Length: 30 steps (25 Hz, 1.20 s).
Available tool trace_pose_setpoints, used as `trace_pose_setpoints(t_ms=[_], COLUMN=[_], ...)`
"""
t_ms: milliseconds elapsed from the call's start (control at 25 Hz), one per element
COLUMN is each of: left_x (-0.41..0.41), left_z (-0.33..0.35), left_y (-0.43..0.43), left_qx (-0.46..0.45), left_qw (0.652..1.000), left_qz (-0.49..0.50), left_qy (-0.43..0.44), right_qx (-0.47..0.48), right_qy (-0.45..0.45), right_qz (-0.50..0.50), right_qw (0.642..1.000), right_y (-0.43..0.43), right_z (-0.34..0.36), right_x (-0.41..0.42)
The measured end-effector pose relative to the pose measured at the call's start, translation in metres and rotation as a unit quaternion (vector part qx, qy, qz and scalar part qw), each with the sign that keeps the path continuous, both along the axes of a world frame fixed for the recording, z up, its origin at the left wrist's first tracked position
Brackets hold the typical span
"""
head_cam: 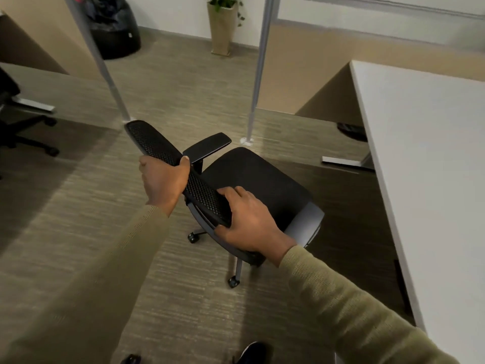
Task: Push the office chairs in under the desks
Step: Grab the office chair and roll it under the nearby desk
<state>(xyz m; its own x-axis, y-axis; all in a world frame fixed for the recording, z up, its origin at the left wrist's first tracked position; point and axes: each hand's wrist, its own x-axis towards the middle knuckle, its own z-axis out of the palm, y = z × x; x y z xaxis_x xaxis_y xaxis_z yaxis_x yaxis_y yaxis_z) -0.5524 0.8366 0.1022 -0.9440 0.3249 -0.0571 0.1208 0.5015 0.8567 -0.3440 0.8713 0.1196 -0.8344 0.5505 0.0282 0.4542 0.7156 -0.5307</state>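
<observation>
Left hand (163, 182): closed over the top edge of the black mesh backrest (173, 164) of a black swivel office chair (252, 179), thumb on the near face, fingers wrapped over the far side and out of sight. Right hand (245, 219): clamped on the lower end of the same backrest edge, fingers curled over the mesh, palm against the frame. Both arms wear olive knit sleeves (354, 306).

Chair position: on the striped grey-brown carpet (78, 232), in the open aisle, just beside the white rectangular desk (425, 179) at right but not under it. The seat faces roughly toward that desk. One flat black armrest (207, 147) shows beyond the backrest; the other cannot be seen. Two castors (233, 281) are visible beneath; the rest of the base is hidden by the seat and the right hand.

Other items: a second black office chair (15, 122) at the left edge, cut off by the frame, partly under a grey-topped desk (65, 93). Two grey metal partition posts (258, 74) stand on the carpet beyond the chair. A black beanbag (112, 30) and a tall beige planter (221, 28) stand against the far wall; the plant's top is cropped. Dark shoe tips (252, 353) show at the bottom edge. A dark object under the white desk is too obscured to identify.
</observation>
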Motion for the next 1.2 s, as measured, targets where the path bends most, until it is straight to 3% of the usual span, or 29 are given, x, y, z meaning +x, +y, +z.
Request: trace_pose_setpoints(t_ms=[120,280,360,480,680,960,1200], left_x=[0.019,0.035,0.041,0.052,0.063,0.083,0.103], left_z=[0.007,0.012,0.012,0.014,0.013,0.012,0.012], left_y=[0.057,0.139,0.18,0.243,0.338,0.441,0.517], left_qx=[-0.098,-0.165,-0.204,-0.256,-0.22,-0.156,-0.123], left_qw=[0.98,0.901,0.864,0.824,0.786,0.691,0.67], left_qz=[-0.069,-0.247,-0.329,-0.368,-0.437,-0.572,-0.597], left_qy=[0.159,0.315,0.323,0.348,0.379,0.414,0.424], right_qx=[-0.007,-0.006,-0.004,-0.001,0.011,-0.033,-0.051], right_qy=[0.002,-0.001,0.0,-0.009,-0.011,-0.048,-0.063], right_qz=[-0.02,-0.052,-0.07,-0.098,-0.171,-0.301,-0.35], right_qw=[1.0,0.999,0.998,0.995,0.985,0.952,0.933], right_y=[0.048,0.109,0.14,0.191,0.27,0.352,0.408], right_z=[0.004,0.007,0.008,0.008,0.003,0.01,0.022], right_x=[0.017,0.039,0.049,0.059,0.071,0.095,0.106])
